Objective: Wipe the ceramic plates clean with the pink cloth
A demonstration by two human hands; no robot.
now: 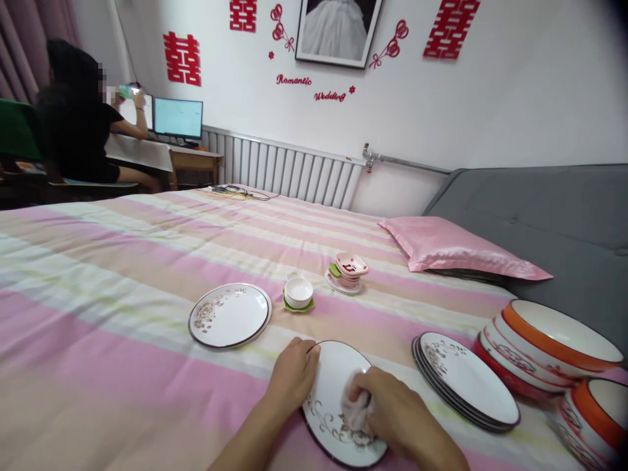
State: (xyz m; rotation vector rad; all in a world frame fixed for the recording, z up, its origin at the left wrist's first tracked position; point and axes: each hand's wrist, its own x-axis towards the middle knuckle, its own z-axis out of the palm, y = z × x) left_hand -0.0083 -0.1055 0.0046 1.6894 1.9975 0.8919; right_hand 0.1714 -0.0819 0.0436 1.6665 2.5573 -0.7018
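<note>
A white plate (338, 366) with a dark rim and brown floral pattern is just in front of me above the bedspread. My left hand (293, 369) is closed on its upper-left rim, thumb on the top face. Bunched in my right hand (387, 405) is a whitish cloth (360, 413), pressed against the plate's face; this hand is slightly blurred. To the left lies a similar plate (230, 315) with another edge showing under it. A stack of matching plates (471, 376) rests to the right.
Small white bowls (299, 291) on a green dish and pink-white dishes (349, 268) stand beyond. Stacked orange-rimmed bowls (544, 347) and further bowls (596, 418) are at right. A pink pillow (456, 245) lies by the grey headboard (540, 203). A person (78, 124) sits at a desk.
</note>
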